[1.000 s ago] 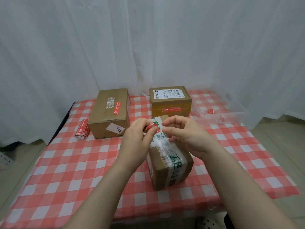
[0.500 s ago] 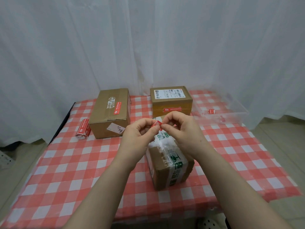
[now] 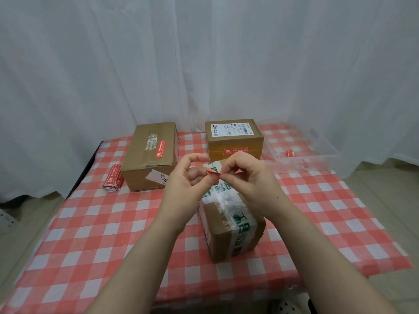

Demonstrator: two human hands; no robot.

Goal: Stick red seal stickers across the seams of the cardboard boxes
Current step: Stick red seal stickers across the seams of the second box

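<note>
Nearest to you, your two forearms reach forward over the table (image 3: pixel 95 223), which is covered with a red and white checked cloth. Under your hands stands the near box (image 3: pixel 229 225), a small cardboard box wrapped with clear tape and white tape with green print; it sits turned at an angle to the table edge.

Above its far end, your left hand (image 3: pixel 181 189) and your right hand (image 3: pixel 251 184) meet. Between them is a small red sticker (image 3: pixel 212 172). Your right thumb and forefinger pinch its right end. The fingers of your left hand are curled and loosely spread; the thumb is beside the sticker's left end, but I cannot tell if it really grips it. The sticker is held in the air and is not pressed on the box.

Further away, on the left, stands a long cardboard box (image 3: pixel 150 157) with a red seal (image 3: pixel 160 149) already on its top. Just left of it lies a roll of red stickers (image 3: pixel 113 177). Behind your hands stands a second box (image 3: pixel 234 141) with a white shipping label on top and a red seal (image 3: pixel 235 151) on its front face. On the far right is a clear plastic tray (image 3: pixel 317 152) with small red pieces in it. A white curtain (image 3: pixel 204 60) hangs behind all.
</note>
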